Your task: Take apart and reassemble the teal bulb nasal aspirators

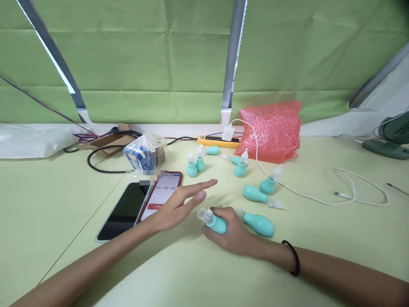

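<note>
My right hand (236, 235) is wrapped round a turquoise bulb nasal aspirator (218, 224), whose clear tube end points up and left. Fingers stretched out, my left hand (172, 209) hovers beside the phones and holds nothing. Just right of my right hand lies a larger turquoise bulb (259, 224), its pale end partly hidden by the hand. Another aspirator with a clear tip (254, 193) lies beyond it, near an upright one (267, 186). Farther back, one aspirator (240, 169) stands at centre right, and a pair (191, 169) stands to its left.
A dark-screened phone (124, 211) and a red-edged phone (161, 192) showing a timer lie at left. Behind are a bagged blue package (140, 155), a yellow power strip (209, 141) and red bubble wrap (271, 132). A white cable (306, 197) crosses the right side toward a fan (388, 143).
</note>
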Available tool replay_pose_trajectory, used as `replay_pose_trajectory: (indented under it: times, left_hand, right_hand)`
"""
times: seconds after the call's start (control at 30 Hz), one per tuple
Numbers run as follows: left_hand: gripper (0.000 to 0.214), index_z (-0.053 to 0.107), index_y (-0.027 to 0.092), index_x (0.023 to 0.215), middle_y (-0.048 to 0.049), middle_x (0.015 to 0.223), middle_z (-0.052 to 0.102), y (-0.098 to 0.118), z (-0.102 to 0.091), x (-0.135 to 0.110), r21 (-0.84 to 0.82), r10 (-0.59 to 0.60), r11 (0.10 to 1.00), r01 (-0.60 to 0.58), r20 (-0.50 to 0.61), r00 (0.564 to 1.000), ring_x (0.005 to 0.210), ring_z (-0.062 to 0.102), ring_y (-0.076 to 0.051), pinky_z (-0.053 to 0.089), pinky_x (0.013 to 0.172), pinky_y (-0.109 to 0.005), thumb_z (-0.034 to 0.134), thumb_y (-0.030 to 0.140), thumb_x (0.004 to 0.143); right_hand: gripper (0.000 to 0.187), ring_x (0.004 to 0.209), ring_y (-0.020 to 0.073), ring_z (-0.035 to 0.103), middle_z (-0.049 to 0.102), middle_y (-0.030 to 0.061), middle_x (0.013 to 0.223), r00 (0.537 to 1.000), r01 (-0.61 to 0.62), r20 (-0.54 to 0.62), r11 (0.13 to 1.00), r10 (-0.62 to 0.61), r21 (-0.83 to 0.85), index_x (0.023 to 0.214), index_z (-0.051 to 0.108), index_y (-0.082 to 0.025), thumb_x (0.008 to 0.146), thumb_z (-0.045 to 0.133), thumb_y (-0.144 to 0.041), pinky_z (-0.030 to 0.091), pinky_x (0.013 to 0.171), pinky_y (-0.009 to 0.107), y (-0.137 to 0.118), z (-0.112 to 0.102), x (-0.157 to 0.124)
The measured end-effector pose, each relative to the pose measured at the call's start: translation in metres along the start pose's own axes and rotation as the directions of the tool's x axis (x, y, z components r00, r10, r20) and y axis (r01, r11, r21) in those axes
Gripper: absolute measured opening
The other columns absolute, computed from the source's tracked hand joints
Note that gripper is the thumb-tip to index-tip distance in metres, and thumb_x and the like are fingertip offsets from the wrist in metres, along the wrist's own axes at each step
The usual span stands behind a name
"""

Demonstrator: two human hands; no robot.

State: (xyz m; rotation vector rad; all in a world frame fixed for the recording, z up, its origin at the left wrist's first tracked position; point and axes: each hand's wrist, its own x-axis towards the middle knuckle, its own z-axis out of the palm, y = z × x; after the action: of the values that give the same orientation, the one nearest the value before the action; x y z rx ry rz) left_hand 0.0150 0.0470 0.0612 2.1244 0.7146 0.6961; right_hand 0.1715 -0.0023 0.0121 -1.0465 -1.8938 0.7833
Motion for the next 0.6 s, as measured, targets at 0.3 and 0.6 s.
replay_pose_trajectory:
  times: [0.3,0.6]
  left_hand:
    - [0.066,0.016,0.026,0.131,-0.0098,0.141,0.002,-0.029,0.003,0.023,0.733,0.033,0.654,-0.185,0.216,0.976,0.125,0.017,-0.032,0.030,0.091,-0.048,0.035,-0.003,0.075]
    - [0.035,0.054,0.014,0.095,-0.0108,0.087,0.057,-0.038,0.010,0.050,0.826,-0.001,0.481,-0.294,0.336,0.942,0.085,0.053,-0.024,0.037,0.073,-0.034,0.033,-0.006,0.073]
  right_hand:
    - [0.015,0.044,0.0080,0.035,0.039,-0.0051,0.049,0.962,0.267,0.091,0.954,-0.256,-0.137,0.056,0.035,-0.020,0.066,0.047,-0.016,0.032,0.044,0.020,-0.004,0.000,-0.003]
    - [0.012,0.044,0.0082,0.038,0.043,-0.0041,0.050,0.962,0.271,0.088,0.951,-0.260,-0.148,0.058,0.038,-0.019,0.064,0.048,-0.017,0.032,0.043,0.020,0.002,0.000,-0.004]
